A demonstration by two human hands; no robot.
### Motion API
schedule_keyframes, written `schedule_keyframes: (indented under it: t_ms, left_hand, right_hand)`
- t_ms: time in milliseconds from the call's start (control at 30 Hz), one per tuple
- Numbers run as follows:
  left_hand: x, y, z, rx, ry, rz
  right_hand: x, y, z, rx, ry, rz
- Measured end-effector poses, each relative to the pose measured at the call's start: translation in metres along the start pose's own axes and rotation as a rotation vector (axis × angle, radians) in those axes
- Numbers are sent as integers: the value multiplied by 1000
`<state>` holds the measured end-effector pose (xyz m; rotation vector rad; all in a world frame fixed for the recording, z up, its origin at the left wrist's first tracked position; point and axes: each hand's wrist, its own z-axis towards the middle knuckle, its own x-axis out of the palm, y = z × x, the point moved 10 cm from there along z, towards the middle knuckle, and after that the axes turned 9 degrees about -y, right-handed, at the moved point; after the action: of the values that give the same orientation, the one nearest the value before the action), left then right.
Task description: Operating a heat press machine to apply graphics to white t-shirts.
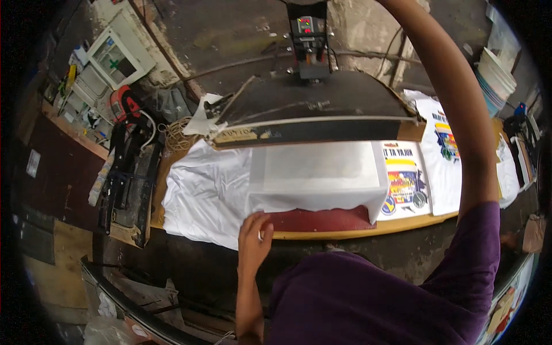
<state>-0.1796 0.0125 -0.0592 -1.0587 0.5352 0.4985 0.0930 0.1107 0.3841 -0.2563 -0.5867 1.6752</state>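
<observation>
My left hand (pixel 255 233) is at the front edge of the table, fingers loosely curled with a gap between thumb and forefinger. It is against the edge of a white T-shirt (pixel 201 190), beside the dark red lower plate (pixel 322 220) of a heat press. The shirt is spread over that plate and bunched to the left. A pale rectangular sheet (pixel 319 167) lies flat on it. Above hangs the black upper plate (pixel 322 103) of the press, raised. My right arm (pixel 454 86) reaches up past the top edge; its hand is out of view.
A printed sheet (pixel 402 184) and a white printed T-shirt (pixel 443 149) lie to the right on the table (pixel 322 234). Further right stand stacked buckets (pixel 494 80). On the left are a black machine (pixel 129 184), coiled cord (pixel 174 133) and a white cabinet (pixel 118 57).
</observation>
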Motion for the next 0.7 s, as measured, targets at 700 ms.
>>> schedule_keyframes:
  t_ms: [700]
  left_hand:
    - [-87,-36,18,81,-484,-309]
  right_hand:
    - [-24,89,-68,263,758,3]
